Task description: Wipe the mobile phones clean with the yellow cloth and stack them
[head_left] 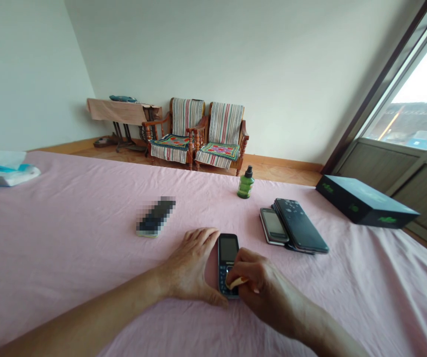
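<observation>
A dark keypad phone [229,248] lies face up on the pink cloth [87,267], its screen end away from me. My left hand [191,265] is open along its left side, fingertips by the top corner and thumb by the bottom edge. Over the keypad, my right hand [254,277] is closed round a small pale, yellowish thing [238,282], whose tip meets the keys. The fingers hide most of this thing and part of the keypad.
A pixelated phone-like object [156,216] lies left. Right are a small phone [274,225], larger dark phone [300,225] and black box [364,201]. A green spray bottle [245,184] stands beyond; a tissue pack [7,173] lies far left. Two chairs [187,116] stand behind.
</observation>
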A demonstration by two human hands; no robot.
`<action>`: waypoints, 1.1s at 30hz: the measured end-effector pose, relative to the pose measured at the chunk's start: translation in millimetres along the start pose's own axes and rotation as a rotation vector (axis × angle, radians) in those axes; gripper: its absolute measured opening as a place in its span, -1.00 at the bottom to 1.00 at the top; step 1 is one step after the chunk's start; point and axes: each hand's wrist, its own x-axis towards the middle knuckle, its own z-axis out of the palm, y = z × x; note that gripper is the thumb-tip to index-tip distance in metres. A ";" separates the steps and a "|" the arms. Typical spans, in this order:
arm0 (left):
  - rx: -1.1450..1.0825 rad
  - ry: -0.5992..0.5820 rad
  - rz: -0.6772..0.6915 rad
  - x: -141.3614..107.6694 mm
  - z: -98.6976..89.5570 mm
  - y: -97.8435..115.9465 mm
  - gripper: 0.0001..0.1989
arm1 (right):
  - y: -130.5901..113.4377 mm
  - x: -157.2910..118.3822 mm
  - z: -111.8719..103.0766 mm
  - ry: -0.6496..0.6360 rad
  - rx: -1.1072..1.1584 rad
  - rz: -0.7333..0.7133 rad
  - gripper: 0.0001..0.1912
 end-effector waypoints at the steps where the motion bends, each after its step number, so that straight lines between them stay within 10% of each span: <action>1: 0.000 0.000 0.001 0.0 -0.2 0.4 0.08 | -0.3 -0.5 -0.7 -0.009 -0.003 -0.002 -0.58; 33: 0.007 0.002 0.005 0.0 -0.2 1.6 0.04 | 6.4 -0.9 8.0 0.029 -0.019 0.009 -0.68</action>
